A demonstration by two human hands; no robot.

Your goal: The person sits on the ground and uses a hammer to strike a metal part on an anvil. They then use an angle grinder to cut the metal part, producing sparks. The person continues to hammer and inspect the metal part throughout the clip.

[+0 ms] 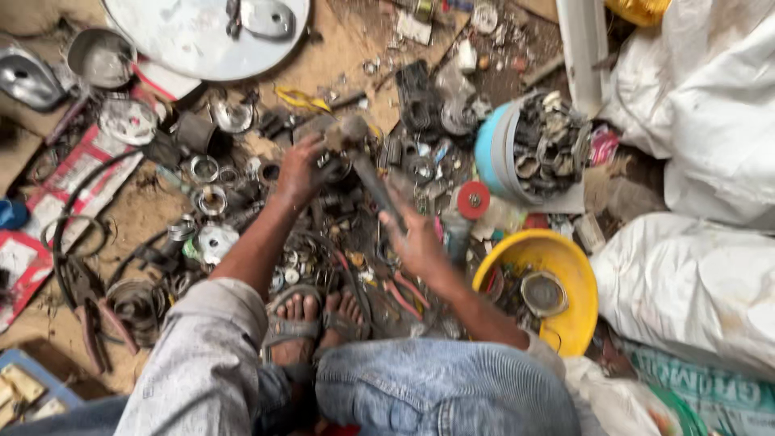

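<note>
Two hands: both at work over a heap of scrap metal on the dirt floor (153, 214); the person squats, sandalled feet (311, 319) planted just behind the heap.
Left hand (300, 171): grip clenched on a dark, lumpy metal part (343, 133), pressing it down at the top of the heap. Judged a steadying hold, so the part stays put under a blow.
Right hand (420, 242): grip closed round the lower end of a long dark handle (375, 190); motion blur hides the fingers' exact wrap.
Handle: runs up and left from the right hand to the metal part. Whether its head touches the part, cannot tell. Held at the far end, judged for leverage.
Work piece location: between the two hands' reach, directly ahead of the feet, at the centre of the heap.
Yellow bowl (577, 278): near the right forearm, holding small parts and a round lid; judged placed within easy reach for sorting.
Blue-and-grey tub (492, 149): tipped on its side beyond the bowl, full of metal rings.
Pliers (97, 319): red-handled, lying on the floor well apart from the left hand, beside coiled wire.
White sacks (694, 274): stacked along the right edge.
</note>
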